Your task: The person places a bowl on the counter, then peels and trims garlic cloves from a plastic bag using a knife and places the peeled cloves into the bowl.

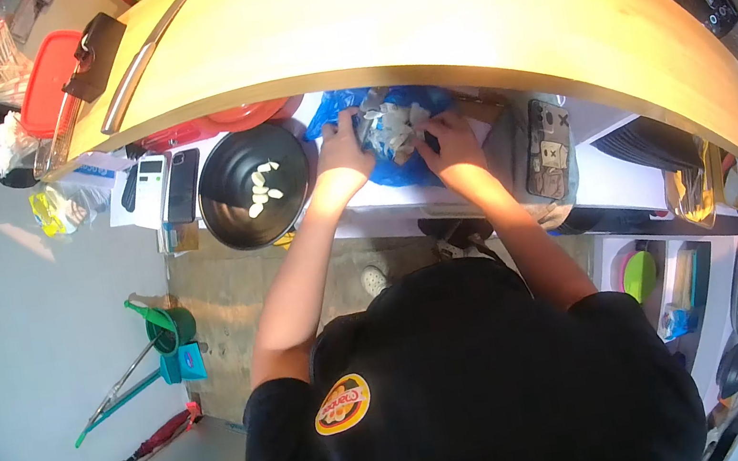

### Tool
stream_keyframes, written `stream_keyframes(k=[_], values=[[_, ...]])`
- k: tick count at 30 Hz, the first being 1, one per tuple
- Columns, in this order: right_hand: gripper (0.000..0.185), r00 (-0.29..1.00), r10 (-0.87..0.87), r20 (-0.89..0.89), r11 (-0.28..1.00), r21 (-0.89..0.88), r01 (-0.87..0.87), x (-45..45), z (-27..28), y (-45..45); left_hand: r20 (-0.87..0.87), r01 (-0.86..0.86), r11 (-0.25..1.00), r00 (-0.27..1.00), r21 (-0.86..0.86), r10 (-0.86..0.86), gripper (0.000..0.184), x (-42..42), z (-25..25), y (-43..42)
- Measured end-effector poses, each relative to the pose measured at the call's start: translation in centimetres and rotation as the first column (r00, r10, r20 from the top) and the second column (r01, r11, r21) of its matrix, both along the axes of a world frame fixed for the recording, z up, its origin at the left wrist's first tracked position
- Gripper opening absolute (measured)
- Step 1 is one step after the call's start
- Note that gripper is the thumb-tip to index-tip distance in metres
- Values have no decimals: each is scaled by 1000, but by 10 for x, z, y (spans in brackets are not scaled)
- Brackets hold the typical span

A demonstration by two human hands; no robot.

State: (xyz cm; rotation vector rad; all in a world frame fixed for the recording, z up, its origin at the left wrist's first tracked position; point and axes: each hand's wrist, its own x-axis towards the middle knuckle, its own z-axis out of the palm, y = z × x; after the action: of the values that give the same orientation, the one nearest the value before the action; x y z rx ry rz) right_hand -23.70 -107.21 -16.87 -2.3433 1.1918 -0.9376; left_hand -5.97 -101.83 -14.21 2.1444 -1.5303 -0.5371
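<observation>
A blue plastic bag (391, 175) lies spread on the white counter, with a heap of pale, greyish-white scraps (395, 126) in it. My left hand (343, 154) is at the bag's left side, its fingers curled over the plastic edge. On the opposite side, my right hand (453, 148) has its fingers drawn together against the heap's edge; what they pinch is too small to make out. Left of my left hand stands a black bowl (226, 216) holding several peeled garlic cloves (260, 190).
A wooden shelf (375, 27) overhangs the counter, with a knife (145, 63) on it. Phones (182, 185) and a digital scale (150, 174) lie left of the bowl. Another patterned phone (547, 150) lies right of my right hand. A broom and green bucket (174, 328) stand on the floor.
</observation>
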Motion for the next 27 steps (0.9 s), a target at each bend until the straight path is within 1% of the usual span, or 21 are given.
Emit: stream_keyframes(k=[1, 4, 6, 8, 9, 10, 11, 12, 14, 15, 16, 17, 18, 19, 21, 22, 23, 25, 26, 27], values=[[21, 999, 16, 43, 1000, 14, -17, 0, 2, -2, -51, -20, 1000, 999, -11, 20, 57, 3, 5, 3], [18, 992, 36, 118, 998, -61, -29, 6, 16, -3, -199, 3, 999, 980, -52, -13, 57, 7, 20, 23], [17, 968, 104, 230, 991, -103, -82, 16, 33, 1, -283, 31, 999, 958, -43, -42, 56, 6, 31, 38], [16, 927, 211, 310, 971, -174, -163, 29, 48, 8, -172, 41, 995, 984, -89, -56, 55, -1, 42, 56], [17, 923, 281, 262, 953, -189, -237, 34, 46, 7, -113, 46, 992, 992, -114, -59, 54, -4, 44, 63], [17, 913, 350, 211, 929, -201, -310, 39, 43, 7, -49, 55, 976, 997, -209, -66, 50, -7, 45, 67], [18, 895, 417, 159, 900, -208, -383, 42, 41, 7, -49, 53, 978, 997, -204, -65, 50, -7, 48, 70], [23, 832, 538, 136, 843, -82, -532, 41, 41, 8, -50, 51, 979, 997, -197, -62, 49, -8, 52, 73], [25, 793, 606, 57, 787, -191, -587, 41, 32, 6, -26, 49, 981, 998, -186, -54, 47, -6, 54, 79], [27, 772, 635, 12, 751, -245, -614, 41, 25, 1, -25, 31, 990, 999, -137, -35, 47, -5, 58, 81], [29, 784, 618, -66, 753, -239, -613, 38, 17, -5, -25, 16, 996, 1000, -87, -18, 46, -7, 66, 85], [28, 826, 559, -72, 812, -154, -563, 35, 12, -11, -23, 3, 999, 1000, -35, -4, 46, -8, 70, 90], [27, 855, 513, -78, 843, -140, -519, 30, 9, -20, 7, 40, 999, 999, -37, -40, 46, -5, 69, 96], [26, 881, 465, -85, 872, -127, -472, 25, 10, -28, -63, 40, 999, 997, 11, -40, 47, -2, 73, 102], [24, 930, 367, -2, 919, -155, -363, 18, 12, -33, -202, 53, 993, 979, 108, -30, 48, 5, 84, 114], [22, 948, 314, 41, 938, -165, -304, 16, 13, -34, -299, 89, 992, 952, 95, -57, 44, 11, 83, 122], [22, 949, 308, 68, 943, -158, -294, 15, 18, -34, -438, 35, 987, 898, 158, 39, 43, 15, 84, 129], [21, 949, 290, 120, 951, -145, -272, 11, 25, -29, -661, -39, 952, 711, 303, 239, 39, 18, 85, 137], [20, 944, 297, 145, 954, -88, -287, 12, 26, -23, -676, -22, 951, 698, 308, 235, 43, 16, 84, 138], [19, 937, 306, 170, 952, -31, -305, 16, 27, -15, -672, -17, 946, 700, 323, 242, 43, 15, 80, 139]])
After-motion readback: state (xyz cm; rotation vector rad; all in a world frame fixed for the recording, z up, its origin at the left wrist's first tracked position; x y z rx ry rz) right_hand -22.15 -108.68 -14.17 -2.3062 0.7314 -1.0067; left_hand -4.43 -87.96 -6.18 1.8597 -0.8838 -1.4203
